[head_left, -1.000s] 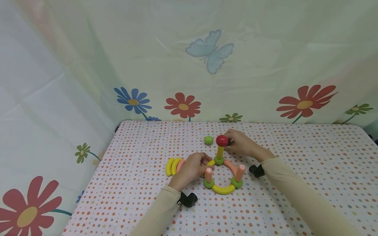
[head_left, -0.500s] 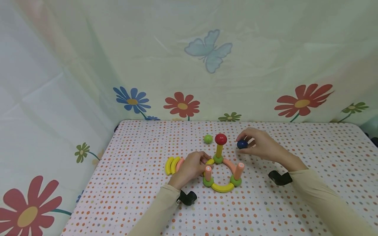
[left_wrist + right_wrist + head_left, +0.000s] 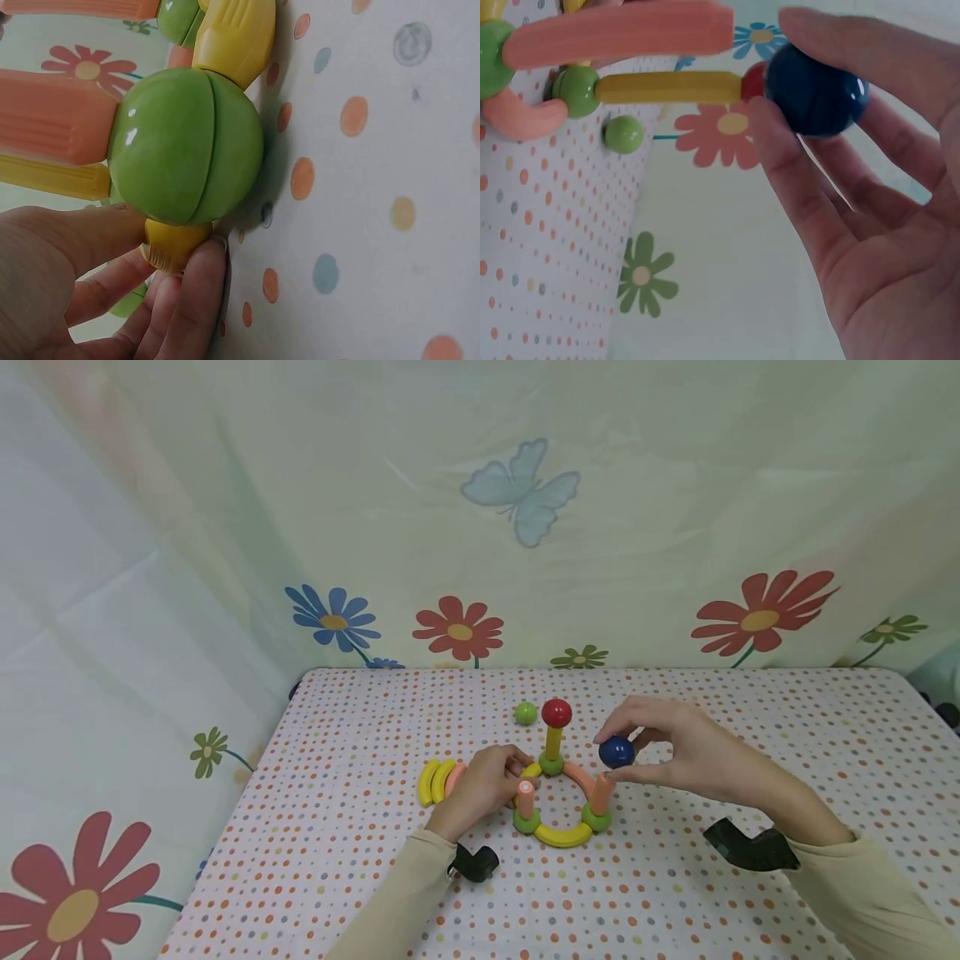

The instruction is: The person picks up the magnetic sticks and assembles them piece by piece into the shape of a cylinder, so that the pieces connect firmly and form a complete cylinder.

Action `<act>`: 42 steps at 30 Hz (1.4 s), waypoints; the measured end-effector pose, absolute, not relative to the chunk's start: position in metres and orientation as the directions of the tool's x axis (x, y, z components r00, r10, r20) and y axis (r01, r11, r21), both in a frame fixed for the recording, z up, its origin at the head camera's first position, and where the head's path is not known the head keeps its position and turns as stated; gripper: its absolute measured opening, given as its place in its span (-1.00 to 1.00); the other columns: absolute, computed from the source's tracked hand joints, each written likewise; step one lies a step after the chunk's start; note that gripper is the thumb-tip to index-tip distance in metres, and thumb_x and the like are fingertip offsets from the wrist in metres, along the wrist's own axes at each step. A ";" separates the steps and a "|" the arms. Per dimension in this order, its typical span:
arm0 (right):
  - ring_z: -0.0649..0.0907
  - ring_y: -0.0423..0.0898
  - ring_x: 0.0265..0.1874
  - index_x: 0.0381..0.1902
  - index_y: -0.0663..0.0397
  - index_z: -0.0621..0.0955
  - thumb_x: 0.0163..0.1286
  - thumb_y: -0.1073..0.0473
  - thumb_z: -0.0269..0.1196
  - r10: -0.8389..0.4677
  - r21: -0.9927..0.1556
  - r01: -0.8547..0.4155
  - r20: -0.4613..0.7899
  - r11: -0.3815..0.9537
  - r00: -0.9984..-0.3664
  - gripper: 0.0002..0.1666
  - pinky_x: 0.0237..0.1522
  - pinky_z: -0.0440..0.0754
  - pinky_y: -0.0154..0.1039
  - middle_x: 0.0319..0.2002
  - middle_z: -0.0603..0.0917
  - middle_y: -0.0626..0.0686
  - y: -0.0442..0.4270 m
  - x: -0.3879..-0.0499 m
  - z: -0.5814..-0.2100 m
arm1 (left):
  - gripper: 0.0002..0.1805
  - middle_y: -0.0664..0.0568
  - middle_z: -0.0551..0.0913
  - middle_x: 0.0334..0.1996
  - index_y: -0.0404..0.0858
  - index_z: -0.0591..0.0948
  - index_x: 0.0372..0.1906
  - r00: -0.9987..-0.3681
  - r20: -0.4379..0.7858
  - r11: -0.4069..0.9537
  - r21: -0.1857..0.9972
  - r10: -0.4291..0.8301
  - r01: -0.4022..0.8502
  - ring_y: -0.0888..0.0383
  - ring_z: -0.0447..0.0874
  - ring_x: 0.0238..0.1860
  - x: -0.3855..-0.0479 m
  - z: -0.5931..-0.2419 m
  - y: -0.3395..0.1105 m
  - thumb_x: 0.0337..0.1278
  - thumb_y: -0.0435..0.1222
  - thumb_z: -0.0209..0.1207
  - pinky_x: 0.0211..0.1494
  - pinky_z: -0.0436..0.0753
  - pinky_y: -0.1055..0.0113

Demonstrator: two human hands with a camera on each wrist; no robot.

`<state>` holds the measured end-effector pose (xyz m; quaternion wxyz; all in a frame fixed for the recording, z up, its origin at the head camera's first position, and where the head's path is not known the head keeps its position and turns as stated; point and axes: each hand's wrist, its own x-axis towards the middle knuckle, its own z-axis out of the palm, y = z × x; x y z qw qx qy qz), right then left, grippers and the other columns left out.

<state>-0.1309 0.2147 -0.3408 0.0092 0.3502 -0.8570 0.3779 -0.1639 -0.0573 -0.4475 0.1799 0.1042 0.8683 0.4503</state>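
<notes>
My right hand (image 3: 693, 752) pinches a dark blue ball (image 3: 617, 751) between thumb and fingers, close above the pink stick (image 3: 601, 795) at the ring's right. In the right wrist view the ball (image 3: 815, 90) sits just off the stick's end (image 3: 630, 30). Three green balls are joined by curved pieces into a ring; the front curved piece (image 3: 563, 836) is yellow. A red ball (image 3: 557, 713) tops the yellow stick (image 3: 553, 743) at the back. With its thumb and fingers, my left hand (image 3: 483, 783) grips the left yellow curved piece (image 3: 174, 244) beside a green ball (image 3: 184, 146).
A loose green ball (image 3: 526, 713) lies behind the ring. Left of my left hand lie yellow curved pieces (image 3: 430, 782) and a pink one (image 3: 454, 777). A dotted cloth (image 3: 337, 860) covers the table, and a flowered curtain (image 3: 637, 527) hangs behind it.
My right hand has carried the blue ball from behind the red-topped stick, rightward and then nearer, to above the right pink stick. The left hand stays on the ring.
</notes>
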 end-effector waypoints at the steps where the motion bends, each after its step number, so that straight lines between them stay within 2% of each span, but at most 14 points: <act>1: 0.67 -0.27 -0.20 -0.04 -0.17 0.72 0.06 0.32 0.64 -0.613 -0.633 -0.623 0.283 0.459 -0.738 -0.48 -0.15 0.76 -0.24 -0.09 0.69 -0.20 0.213 -0.129 -0.340 | -0.68 0.07 0.57 -0.29 -0.31 0.72 0.04 -0.912 -0.220 0.568 0.823 0.345 0.016 0.23 0.48 -0.37 -0.164 -0.448 -0.057 0.22 -0.34 0.46 -0.39 0.51 0.47; 4: 0.66 -0.30 -0.22 -0.06 -0.26 0.71 0.04 0.34 0.65 -0.650 -0.618 -0.652 0.283 0.439 -0.705 -0.44 -0.19 0.75 -0.28 -0.11 0.67 -0.26 0.210 -0.125 -0.338 | -0.69 0.05 0.57 -0.29 -0.32 0.71 0.03 -0.910 -0.221 0.553 0.833 0.351 0.011 0.22 0.49 -0.38 -0.165 -0.449 -0.058 0.21 -0.36 0.46 -0.41 0.53 0.47; 9: 0.66 -0.30 -0.24 -0.07 -0.27 0.70 0.04 0.39 0.63 -0.677 -0.604 -0.678 0.291 0.418 -0.676 -0.42 -0.21 0.73 -0.28 -0.11 0.66 -0.25 0.207 -0.123 -0.339 | -0.69 0.06 0.57 -0.29 -0.32 0.71 0.03 -0.911 -0.222 0.549 0.836 0.349 0.006 0.22 0.48 -0.38 -0.165 -0.448 -0.058 0.21 -0.36 0.46 -0.41 0.53 0.46; 17: 0.64 -0.32 -0.25 -0.08 -0.27 0.70 0.08 0.30 0.64 -0.691 -0.577 -0.692 0.280 0.434 -0.666 -0.48 -0.20 0.72 -0.29 -0.14 0.64 -0.26 0.210 -0.123 -0.342 | -0.69 0.09 0.59 -0.30 -0.28 0.72 0.04 -0.911 -0.224 0.569 0.822 0.347 0.015 0.25 0.51 -0.38 -0.165 -0.446 -0.057 0.23 -0.32 0.46 -0.40 0.55 0.47; 27: 0.65 -0.31 -0.21 -0.05 -0.32 0.69 0.04 0.34 0.65 -0.657 -0.592 -0.664 0.278 0.456 -0.700 -0.40 -0.17 0.72 -0.27 -0.11 0.65 -0.28 0.211 -0.122 -0.346 | -0.69 0.07 0.58 -0.28 -0.31 0.72 0.05 -0.911 -0.219 0.570 0.821 0.348 0.021 0.22 0.49 -0.37 -0.164 -0.447 -0.059 0.23 -0.36 0.44 -0.39 0.52 0.46; 36: 0.65 -0.30 -0.16 0.06 -0.15 0.70 0.04 0.33 0.65 -0.617 -0.593 -0.605 0.219 0.531 -0.756 -0.37 -0.11 0.72 -0.24 -0.10 0.67 -0.28 0.209 -0.119 -0.355 | -0.69 0.06 0.58 -0.29 -0.32 0.72 0.04 -0.908 -0.220 0.570 0.821 0.356 0.025 0.22 0.50 -0.36 -0.165 -0.446 -0.059 0.22 -0.36 0.45 -0.39 0.56 0.46; 42: 0.67 -0.23 -0.12 0.17 0.03 0.64 0.07 0.20 0.66 -0.577 -0.626 -0.542 0.175 0.560 -0.798 -0.31 -0.06 0.72 -0.23 -0.03 0.70 -0.14 0.209 -0.117 -0.362 | -0.66 0.04 0.59 -0.29 -0.32 0.70 0.07 -0.887 -0.256 0.604 0.796 0.385 0.032 0.19 0.53 -0.38 -0.168 -0.436 -0.063 0.23 -0.32 0.45 -0.38 0.53 0.45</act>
